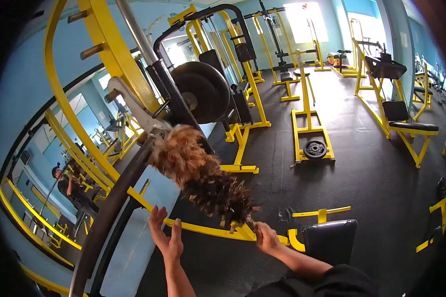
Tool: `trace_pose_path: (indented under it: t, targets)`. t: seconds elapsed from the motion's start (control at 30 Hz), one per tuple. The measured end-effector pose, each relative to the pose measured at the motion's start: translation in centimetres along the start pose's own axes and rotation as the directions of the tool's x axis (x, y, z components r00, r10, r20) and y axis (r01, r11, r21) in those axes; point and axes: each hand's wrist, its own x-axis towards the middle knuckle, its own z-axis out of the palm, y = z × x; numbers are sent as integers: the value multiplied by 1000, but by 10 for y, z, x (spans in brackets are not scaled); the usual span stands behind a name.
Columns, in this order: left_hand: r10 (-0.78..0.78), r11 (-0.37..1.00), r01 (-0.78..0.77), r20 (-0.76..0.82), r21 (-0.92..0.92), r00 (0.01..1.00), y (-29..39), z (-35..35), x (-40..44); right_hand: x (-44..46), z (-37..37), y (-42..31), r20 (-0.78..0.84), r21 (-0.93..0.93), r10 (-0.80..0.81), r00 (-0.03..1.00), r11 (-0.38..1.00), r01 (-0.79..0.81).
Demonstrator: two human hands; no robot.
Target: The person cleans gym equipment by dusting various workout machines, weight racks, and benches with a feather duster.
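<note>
Black sleeve (349, 282) sits closest to my feed, lower right; from it extends the right hand (268, 238), clenched round the handle end of a feather duster (200, 173). Duster slants up and left, mid-view; its brown feathered head overlaps the grey hook (134, 105) on the yellow rack (111, 44), probably touching, though I can't confirm contact. Left hand (167, 240) is spread, grasping nothing, raised in front of the low yellow bar (208, 231). Dark weight plate (208, 94) hangs just beyond the duster's head. I'd log the dusting as under way, since the duster is gripped and up at the rack. How much is done I can't tell: no surface reads clearly dusted or dusty. Plate and rest of the rack may be left.
</note>
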Motion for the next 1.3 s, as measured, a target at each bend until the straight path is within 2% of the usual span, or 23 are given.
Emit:
trace_pose_path:
  t: [0.1,0.23,0.3,0.37,0.43,0.5,0.6,0.67,0.73,0.83,0.9,0.97,1.0,1.07,1.17,1.2,1.27,1.3]
  targets:
    - [53,997,-53,-4,50,999,0,7,7,22,-15,12,9,-30,-24,1000,999,24]
    - [62,998,-61,25,-27,998,-7,16,10,-31,-27,54,10,-8,92,996,996,-92]
    - [80,997,-79,55,-27,995,-12,21,13,-57,-40,54,161,-44,235,958,972,-231]
    - [37,999,-36,31,-25,999,-4,34,19,-51,-38,33,7,-6,46,999,999,-45]
    - [143,987,-142,21,-75,989,5,47,26,-8,-35,8,-85,49,-69,994,996,73]
    - [155,985,-150,63,-84,986,19,62,32,44,-30,-16,-171,51,-200,965,976,211]
    - [217,975,-208,122,-81,968,32,77,37,103,-32,-57,-95,250,5,995,968,19]
    - [286,957,-275,152,-88,946,38,81,42,141,-27,-68,-93,243,15,996,970,8]
    - [277,960,-266,145,-91,950,38,83,42,173,-34,-67,-77,231,28,997,973,-9]
    - [264,963,-253,137,-96,955,30,79,40,219,-41,-57,-16,136,-39,999,990,41]
    - [259,963,-245,133,-111,957,24,79,39,249,-50,-55,-38,-94,-119,992,989,115]
    - [216,976,-210,138,-58,967,19,79,37,276,-65,-85,13,-228,-77,997,971,78]
    - [204,978,-195,140,-72,969,13,81,36,285,-71,-101,7,-227,-59,998,972,59]
    - [197,979,-187,157,-74,968,11,82,32,297,-78,-121,-5,-370,-70,998,927,63]
    - [174,985,-167,173,-52,969,3,76,27,278,-77,-94,-28,-394,-72,997,918,55]
    - [162,987,-159,188,-32,969,-1,72,27,260,-74,-67,-40,-324,-146,989,938,125]
    - [126,992,-128,159,0,979,-2,60,24,207,-61,-14,-99,-348,-121,988,934,79]
    - [97,995,-101,143,22,985,-3,57,22,176,-55,9,-127,-236,-171,977,962,138]
